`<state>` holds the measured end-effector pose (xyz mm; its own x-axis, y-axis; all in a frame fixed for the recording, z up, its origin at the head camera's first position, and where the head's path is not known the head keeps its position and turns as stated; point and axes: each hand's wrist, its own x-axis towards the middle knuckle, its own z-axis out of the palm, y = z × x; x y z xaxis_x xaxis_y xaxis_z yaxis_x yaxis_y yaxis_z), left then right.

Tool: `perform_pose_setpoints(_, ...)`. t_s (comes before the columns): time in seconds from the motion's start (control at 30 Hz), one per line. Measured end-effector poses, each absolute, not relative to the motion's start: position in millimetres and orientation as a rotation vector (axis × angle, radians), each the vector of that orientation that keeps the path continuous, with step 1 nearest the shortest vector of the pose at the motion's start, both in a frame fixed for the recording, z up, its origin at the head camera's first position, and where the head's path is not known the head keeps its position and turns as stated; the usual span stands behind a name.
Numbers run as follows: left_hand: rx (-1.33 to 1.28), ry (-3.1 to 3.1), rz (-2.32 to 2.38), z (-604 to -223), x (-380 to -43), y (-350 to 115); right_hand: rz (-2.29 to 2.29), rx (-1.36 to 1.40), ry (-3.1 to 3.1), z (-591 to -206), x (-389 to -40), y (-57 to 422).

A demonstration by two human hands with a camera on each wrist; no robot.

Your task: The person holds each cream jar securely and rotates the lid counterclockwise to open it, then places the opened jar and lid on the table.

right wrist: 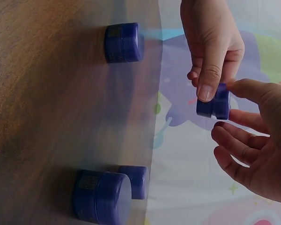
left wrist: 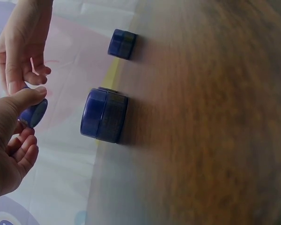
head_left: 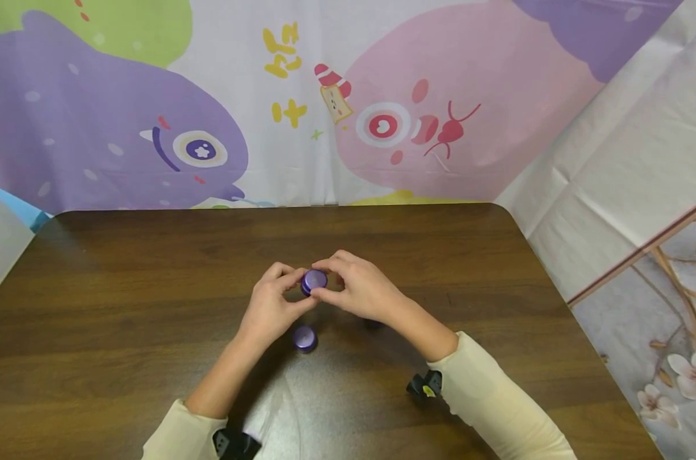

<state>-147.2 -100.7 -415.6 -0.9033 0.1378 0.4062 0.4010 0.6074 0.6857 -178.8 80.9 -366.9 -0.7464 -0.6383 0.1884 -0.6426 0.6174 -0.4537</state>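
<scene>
A small round purple jar (head_left: 314,282) is held up above the table between both hands. My left hand (head_left: 267,310) pinches its body between thumb and fingers. Thumb and index finger of my right hand (head_left: 362,285) pinch it at the lid end; the right wrist view shows the other fingers loosely bent. A seam rings the jar (right wrist: 214,102) in that view, and I cannot tell whether its lid is loose. A second purple jar (head_left: 305,339) stands upright on the table, nearer me than the hands.
In the right wrist view, more jars stand on the brown table (head_left: 123,287): one jar (right wrist: 123,43) apart, and a large-looking jar (right wrist: 103,197) partly covering another jar (right wrist: 136,182). A dark object (head_left: 373,324) peeks from under the right wrist. A cartoon-printed cloth (head_left: 301,160) hangs behind the table.
</scene>
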Motion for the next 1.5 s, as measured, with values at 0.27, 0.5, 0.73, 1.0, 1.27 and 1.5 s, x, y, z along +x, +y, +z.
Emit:
perform_pose_setpoints(0.27, -0.434, -2.525, -1.197, -416.6, -147.2, -99.6, 0.787, 1.218, -2.839, -366.4, -179.8, 81.5)
perform_pose_setpoints(0.5, -0.424, -2.528, -1.192, -415.9, -147.5, -99.3, 0.776, 1.136, -2.811, -366.5, -179.1, 81.9)
perform_pose_setpoints(0.73, -0.426, -2.519, -1.192, -415.7, -147.6, -98.7, 0.754, 1.201, -2.827, -366.6, -180.0, 81.3)
perform_pose_setpoints(1.0, -0.427, -2.511, -1.187, -415.2, -148.3, -98.8, 0.812, 1.176, -2.774, -366.8, -179.5, 82.3)
perform_pose_setpoints(1.27, -0.435, -2.499, -1.171, -415.5, -147.9, -98.5, 0.756, 1.164, -2.801, -366.2, -179.5, 81.4)
perform_pose_setpoints(1.5, -0.422, -2.515, -1.191, -414.0, -145.8, -99.2, 0.834, 1.216, -2.812, -365.3, -177.9, 81.6)
